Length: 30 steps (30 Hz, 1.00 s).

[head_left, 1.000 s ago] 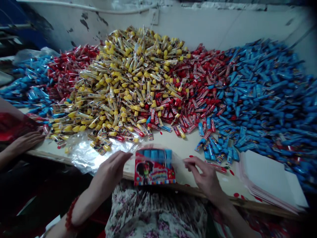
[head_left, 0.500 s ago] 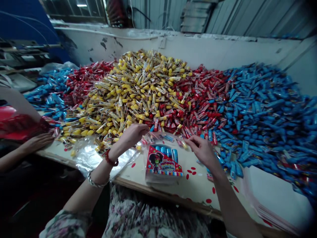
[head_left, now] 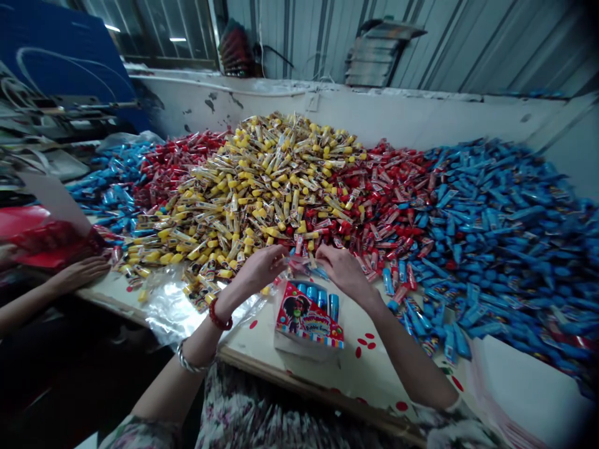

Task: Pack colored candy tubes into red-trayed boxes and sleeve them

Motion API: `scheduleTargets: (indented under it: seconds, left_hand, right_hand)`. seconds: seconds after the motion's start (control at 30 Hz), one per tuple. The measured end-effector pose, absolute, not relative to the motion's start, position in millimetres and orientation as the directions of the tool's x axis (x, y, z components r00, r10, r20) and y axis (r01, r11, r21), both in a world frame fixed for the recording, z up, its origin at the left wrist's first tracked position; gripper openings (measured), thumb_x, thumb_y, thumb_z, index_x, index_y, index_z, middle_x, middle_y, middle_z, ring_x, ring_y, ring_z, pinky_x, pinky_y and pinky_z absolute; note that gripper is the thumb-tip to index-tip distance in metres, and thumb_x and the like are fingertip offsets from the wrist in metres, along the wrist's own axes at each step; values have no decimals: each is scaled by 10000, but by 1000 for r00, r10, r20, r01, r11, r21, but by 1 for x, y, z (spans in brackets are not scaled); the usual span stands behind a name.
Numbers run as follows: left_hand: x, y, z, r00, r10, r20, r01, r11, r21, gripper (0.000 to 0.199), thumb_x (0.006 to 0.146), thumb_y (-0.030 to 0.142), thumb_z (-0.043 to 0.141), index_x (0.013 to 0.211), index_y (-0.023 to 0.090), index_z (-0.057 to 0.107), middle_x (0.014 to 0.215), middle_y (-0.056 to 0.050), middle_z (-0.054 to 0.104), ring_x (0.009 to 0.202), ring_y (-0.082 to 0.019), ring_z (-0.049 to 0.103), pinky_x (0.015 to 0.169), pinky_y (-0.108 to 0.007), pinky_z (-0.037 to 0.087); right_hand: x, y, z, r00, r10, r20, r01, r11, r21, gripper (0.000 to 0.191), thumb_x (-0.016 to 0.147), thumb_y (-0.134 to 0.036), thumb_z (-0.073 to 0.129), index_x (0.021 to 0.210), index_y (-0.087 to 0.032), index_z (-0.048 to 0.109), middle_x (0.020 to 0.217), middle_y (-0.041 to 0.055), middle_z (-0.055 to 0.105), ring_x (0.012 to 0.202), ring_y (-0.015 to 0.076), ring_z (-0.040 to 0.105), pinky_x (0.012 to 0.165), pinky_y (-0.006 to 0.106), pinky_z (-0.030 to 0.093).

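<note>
A red bubble gum display box (head_left: 311, 327) with a cartoon figure stands near the table's front edge, upright blue-capped tubes (head_left: 313, 295) showing in its open top. A clear plastic bag (head_left: 299, 268) surrounds it, its mouth at the far side. My left hand (head_left: 262, 268) is closed, pinching the bag's edge behind the box's left side. Opposite it, my right hand (head_left: 344, 271) has its fingers bent and pinched on the bag above the right side; its fingertips are partly hidden.
Behind lie heaps of yellow tubes (head_left: 262, 187), red tubes (head_left: 384, 193) and blue tubes (head_left: 505, 218). Clear bags (head_left: 171, 305) lie at left; white card sheets (head_left: 524, 386) are stacked at right. A co-worker's hand (head_left: 82, 274) rests beside a red box (head_left: 42, 240). Red oval scraps (head_left: 365, 343) dot the table.
My right hand has moved left and inward, toward my left hand, closing the gap over the box. My left hand stays near the bag's mouth. The camera view has tilted slightly up.
</note>
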State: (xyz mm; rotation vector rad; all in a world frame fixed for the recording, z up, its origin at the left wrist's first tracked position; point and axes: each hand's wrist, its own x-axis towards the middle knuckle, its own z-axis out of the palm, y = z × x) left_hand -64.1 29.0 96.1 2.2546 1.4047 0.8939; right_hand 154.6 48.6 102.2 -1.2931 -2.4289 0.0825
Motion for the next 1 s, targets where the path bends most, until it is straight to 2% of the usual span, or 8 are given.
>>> scheduleTargets:
  seconds: [0.1, 0.17, 0.23, 0.33, 0.47, 0.67, 0.83, 1.0]
  left_hand:
    - [-75, 21, 80, 170, 958, 229, 531, -285, 798, 214, 737, 311, 615, 878, 151, 620, 607, 35, 531, 552, -89, 444, 545, -205, 343]
    - [-83, 20, 71, 114, 986, 124, 334, -156, 930, 291, 682, 402, 678, 791, 138, 624, 627, 14, 569, 561, -95, 479, 544, -214, 366]
    - [-87, 20, 65, 72, 996, 45, 162, -56, 985, 361, 637, 466, 722, 745, 131, 642, 649, -5, 607, 579, -103, 511, 556, -220, 383]
    - [-86, 20, 59, 22, 1000, 20, 18, -21, 1000, 397, 631, 510, 737, 715, 126, 679, 595, 8, 600, 556, -88, 492, 553, -211, 368]
    - [-76, 15, 56, 11, 999, 52, -84, -51, 995, 384, 645, 490, 745, 760, 125, 719, 636, -5, 638, 590, -92, 508, 570, -207, 372]
    - [-67, 4, 57, -2, 997, 72, -174, -72, 982, 351, 603, 419, 793, 797, 135, 725, 762, -35, 699, 712, -136, 585, 686, -234, 433]
    - [-63, 4, 51, -89, 995, 44, -236, -64, 970, 386, 515, 441, 824, 716, 130, 715, 688, -28, 687, 671, -137, 584, 675, -246, 446]
    - [-60, 5, 50, -143, 989, 25, -227, -58, 972, 358, 498, 440, 820, 657, 140, 708, 637, -21, 677, 636, -131, 579, 654, -242, 445]
  right_hand:
    - [159, 64, 101, -527, 799, 288, 739, 599, -309, 135, 917, -169, 461, 918, -196, 593, 841, 19, 651, 760, 150, 589, 664, 239, 378]
    - [161, 69, 102, -512, 779, 361, 765, 605, -222, 147, 915, -192, 482, 1018, -186, 588, 916, 48, 649, 833, 179, 587, 696, 260, 388]
    - [158, 67, 105, -484, 729, 484, 811, 581, -63, 210, 906, -202, 505, 1102, -169, 575, 987, 90, 634, 911, 219, 566, 762, 306, 390]
    - [145, 53, 109, -569, 552, 610, 770, 617, 160, 193, 914, -197, 490, 1069, -162, 599, 987, 101, 625, 954, 235, 528, 865, 360, 362]
    - [120, 34, 103, -764, 314, 563, 565, 747, 351, 192, 928, -159, 452, 1033, -159, 612, 960, 76, 638, 960, 219, 512, 939, 379, 318]
    - [99, 35, 94, -842, 302, 448, 497, 756, 426, 192, 928, -146, 444, 1028, -134, 607, 942, 92, 643, 938, 229, 525, 873, 379, 341]
    - [96, 32, 98, -895, 212, 393, 410, 741, 532, 221, 916, -100, 422, 1042, -96, 603, 882, 95, 648, 875, 223, 538, 882, 385, 338]
    - [82, 34, 94, -883, 288, 369, 446, 758, 475, 202, 917, -113, 415, 909, -118, 616, 852, 94, 647, 839, 225, 532, 814, 374, 338]
